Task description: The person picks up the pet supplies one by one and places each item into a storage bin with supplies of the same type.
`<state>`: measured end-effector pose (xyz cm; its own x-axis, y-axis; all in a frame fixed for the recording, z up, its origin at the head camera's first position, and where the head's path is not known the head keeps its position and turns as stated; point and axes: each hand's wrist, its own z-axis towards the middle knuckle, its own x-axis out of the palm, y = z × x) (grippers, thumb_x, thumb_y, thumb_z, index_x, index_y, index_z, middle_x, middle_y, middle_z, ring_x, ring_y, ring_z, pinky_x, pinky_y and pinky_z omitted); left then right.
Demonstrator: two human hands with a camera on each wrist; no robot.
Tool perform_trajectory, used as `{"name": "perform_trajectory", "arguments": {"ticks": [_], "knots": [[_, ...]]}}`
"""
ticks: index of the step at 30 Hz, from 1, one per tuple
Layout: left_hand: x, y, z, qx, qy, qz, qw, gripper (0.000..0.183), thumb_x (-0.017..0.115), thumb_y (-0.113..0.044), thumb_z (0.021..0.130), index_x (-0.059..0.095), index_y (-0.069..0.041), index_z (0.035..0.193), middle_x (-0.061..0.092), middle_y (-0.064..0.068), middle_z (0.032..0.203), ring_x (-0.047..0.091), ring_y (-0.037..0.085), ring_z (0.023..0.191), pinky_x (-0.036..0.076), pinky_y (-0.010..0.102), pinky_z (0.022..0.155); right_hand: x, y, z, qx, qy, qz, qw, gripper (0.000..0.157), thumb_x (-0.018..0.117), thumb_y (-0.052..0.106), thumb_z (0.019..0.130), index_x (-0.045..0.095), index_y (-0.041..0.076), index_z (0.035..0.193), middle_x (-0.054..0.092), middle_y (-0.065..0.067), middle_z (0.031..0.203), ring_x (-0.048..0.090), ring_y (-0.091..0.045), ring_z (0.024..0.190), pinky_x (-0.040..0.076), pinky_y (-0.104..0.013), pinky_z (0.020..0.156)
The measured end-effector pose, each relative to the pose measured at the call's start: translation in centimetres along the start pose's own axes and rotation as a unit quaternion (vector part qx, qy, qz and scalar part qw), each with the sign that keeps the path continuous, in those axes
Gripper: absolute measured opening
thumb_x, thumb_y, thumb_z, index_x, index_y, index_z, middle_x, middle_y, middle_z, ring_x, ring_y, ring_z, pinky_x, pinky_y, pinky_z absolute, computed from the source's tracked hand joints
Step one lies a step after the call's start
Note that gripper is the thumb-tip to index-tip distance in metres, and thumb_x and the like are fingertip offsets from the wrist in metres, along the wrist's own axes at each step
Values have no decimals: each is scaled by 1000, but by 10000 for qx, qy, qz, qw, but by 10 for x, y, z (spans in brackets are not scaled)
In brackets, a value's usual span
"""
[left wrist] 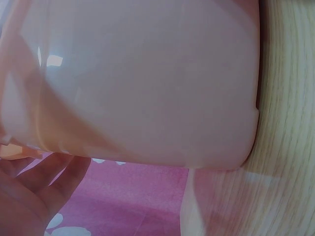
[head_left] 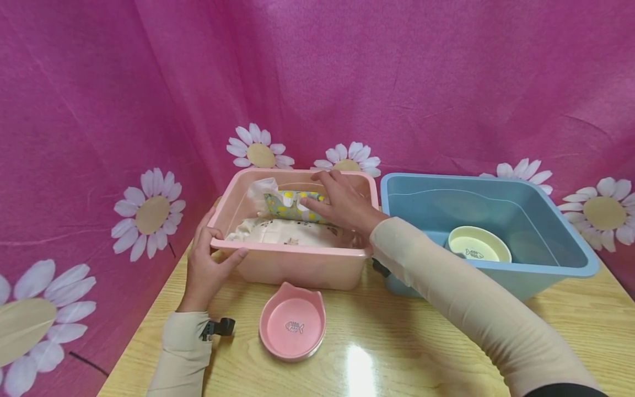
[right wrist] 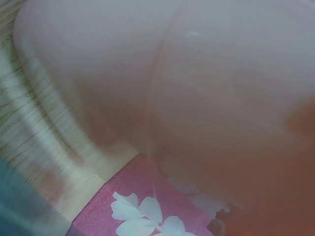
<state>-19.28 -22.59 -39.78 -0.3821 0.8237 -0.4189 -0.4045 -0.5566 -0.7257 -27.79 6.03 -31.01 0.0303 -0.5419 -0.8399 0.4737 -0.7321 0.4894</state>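
My left hand (head_left: 205, 275) holds the front left corner of a pink plastic bin (head_left: 297, 267), a finger bent over the rim and the thumb along the front wall. Inside the bin, my right hand (head_left: 342, 201) reaches over a rolled bundle (head_left: 292, 207) with a green, yellow and white print, thumb and fingers spread apart. Whether the fingers touch it is hard to tell. Clear crinkled plastic (head_left: 263, 190) shows at the bundle's left end. In front of it lies a white cloth bundle (head_left: 288, 232) with small printed figures. The right wrist view is blurred.
A pink cat-eared bowl (head_left: 294, 325) with a fishbone mark stands on the wooden table (head_left: 387, 353) before the bin. To the right is a blue bin (head_left: 458, 193) holding a pale yellow bowl (head_left: 478, 245). Magenta flowered cloth (head_left: 421, 82) hangs behind and at the left.
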Motion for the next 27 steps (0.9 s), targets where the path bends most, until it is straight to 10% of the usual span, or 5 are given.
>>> {"name": "perform_trajectory", "arguments": {"ticks": [27], "knots": [[1, 2, 0, 125, 17, -166, 9998, 47, 80, -22, 65, 43, -8, 90, 27, -4, 145, 37, 16, 122, 46, 36, 85, -1, 2, -1, -116, 343, -664, 9971, 83, 41, 78, 69, 20, 38, 139, 26, 2, 143, 25, -19, 129, 27, -55, 99]]}}
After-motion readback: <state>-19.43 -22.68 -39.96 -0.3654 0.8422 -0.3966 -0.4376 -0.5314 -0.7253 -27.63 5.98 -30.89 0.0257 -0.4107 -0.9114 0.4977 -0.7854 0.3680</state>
